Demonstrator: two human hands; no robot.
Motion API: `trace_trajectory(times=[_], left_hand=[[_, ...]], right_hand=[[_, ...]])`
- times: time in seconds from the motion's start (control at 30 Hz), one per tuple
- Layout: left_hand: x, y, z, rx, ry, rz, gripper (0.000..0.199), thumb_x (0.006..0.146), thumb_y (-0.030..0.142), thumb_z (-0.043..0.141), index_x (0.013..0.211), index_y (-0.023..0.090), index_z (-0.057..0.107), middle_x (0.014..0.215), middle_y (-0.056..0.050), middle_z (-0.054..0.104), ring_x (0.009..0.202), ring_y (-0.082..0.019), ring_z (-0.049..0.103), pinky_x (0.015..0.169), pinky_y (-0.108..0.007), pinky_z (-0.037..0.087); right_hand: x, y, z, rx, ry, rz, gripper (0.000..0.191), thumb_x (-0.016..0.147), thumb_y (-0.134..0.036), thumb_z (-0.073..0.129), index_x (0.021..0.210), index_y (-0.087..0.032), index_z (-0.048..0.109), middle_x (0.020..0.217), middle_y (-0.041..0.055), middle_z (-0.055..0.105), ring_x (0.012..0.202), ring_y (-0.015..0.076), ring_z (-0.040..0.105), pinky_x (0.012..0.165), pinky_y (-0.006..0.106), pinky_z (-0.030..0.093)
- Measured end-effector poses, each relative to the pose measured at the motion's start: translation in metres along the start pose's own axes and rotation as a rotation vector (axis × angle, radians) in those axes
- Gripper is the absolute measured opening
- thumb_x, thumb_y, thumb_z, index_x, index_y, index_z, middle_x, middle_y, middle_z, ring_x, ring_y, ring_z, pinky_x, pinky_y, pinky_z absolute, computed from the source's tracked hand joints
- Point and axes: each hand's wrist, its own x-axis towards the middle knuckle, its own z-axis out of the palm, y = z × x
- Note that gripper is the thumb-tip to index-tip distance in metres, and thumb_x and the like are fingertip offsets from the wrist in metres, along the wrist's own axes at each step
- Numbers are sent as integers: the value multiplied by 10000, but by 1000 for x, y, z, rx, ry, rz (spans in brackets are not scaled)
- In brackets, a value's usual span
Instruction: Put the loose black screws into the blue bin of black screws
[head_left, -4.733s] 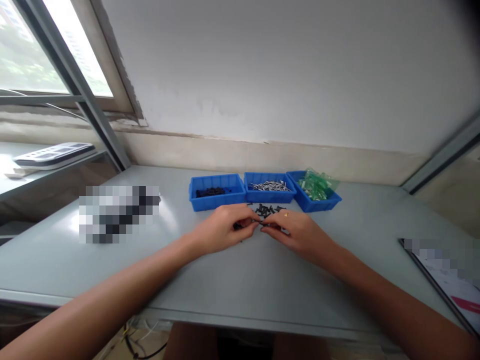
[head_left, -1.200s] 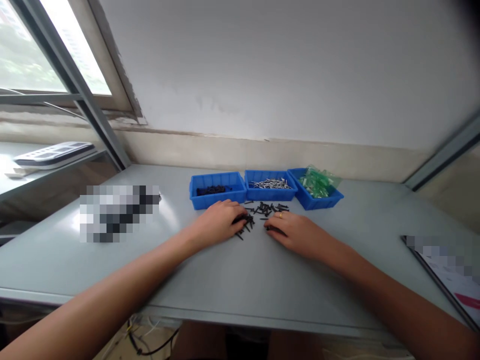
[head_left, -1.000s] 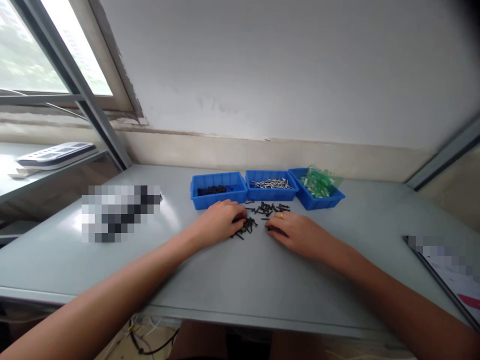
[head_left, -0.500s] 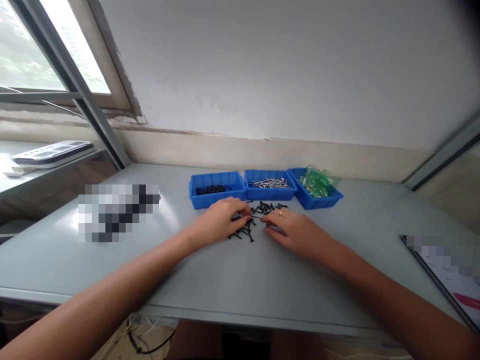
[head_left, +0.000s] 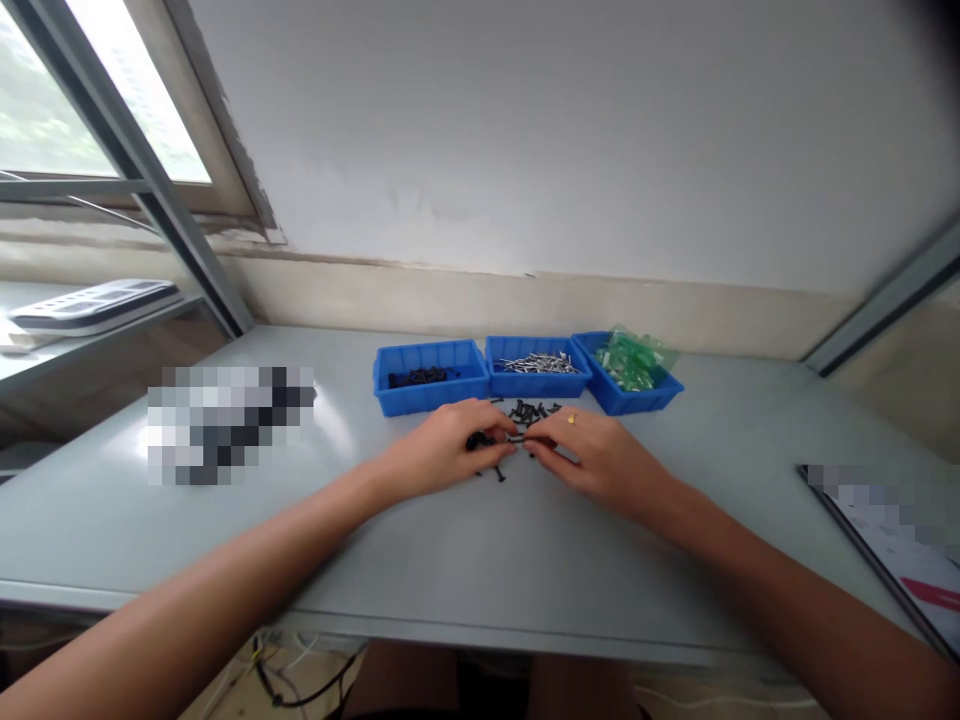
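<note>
Over a loose pile of black screws on the grey table, my two hands almost touch at the fingertips. A single black screw bridges the small gap between them. My left hand is closed, thumb and fingers pinched at one end of this screw. At its other end, my right hand, with a gold ring on one finger, also pinches. More screws lie beneath and beside the left hand, partly hidden by it; one lone screw points toward me.
Behind the hands stand three blue bins: one with black screws, one with silver nails or screws, one with green plastic packets. A blurred-out object lies left, a dark-edged board right. The table ends near my lap.
Both hands have come closer together, and the fingertips now meet around one screw. The left fingers have closed more. The view has shifted slightly.
</note>
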Motion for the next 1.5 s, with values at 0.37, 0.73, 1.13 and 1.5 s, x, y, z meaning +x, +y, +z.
trace_trajectory(times=[0.37, 0.73, 1.13, 1.5], left_hand=[[0, 0, -2, 50, -57, 13, 176, 887, 270, 493, 950, 186, 634, 875, -41, 628, 825, -150, 576, 746, -279, 454], [-1, 0, 0, 54, -73, -5, 182, 889, 257, 482, 961, 188, 635, 879, -25, 636, 787, -134, 577, 682, -236, 442], [-2, -1, -1, 99, -77, 24, 170, 887, 255, 491, 961, 185, 627, 895, -37, 627, 801, -144, 580, 694, -253, 456], [-2, -1, -2, 111, -87, 30, 187, 897, 264, 476, 963, 186, 633, 871, -35, 628, 788, -141, 588, 682, -249, 457]], right_hand=[[-1, 0, -1, -7, -13, 21, 183, 909, -242, 456, 902, -177, 627, 767, 32, 650, 726, 154, 584, 654, 268, 433], [0, -3, -3, -11, -61, 28, 192, 908, -239, 448, 881, -172, 626, 743, 30, 644, 718, 161, 571, 652, 277, 424], [-1, 0, 0, -12, -46, 16, 209, 918, -249, 434, 915, -182, 633, 771, 36, 657, 724, 157, 588, 654, 275, 434], [0, -1, 1, -13, -68, 12, 207, 919, -248, 433, 908, -183, 630, 783, 29, 660, 746, 158, 587, 679, 276, 435]])
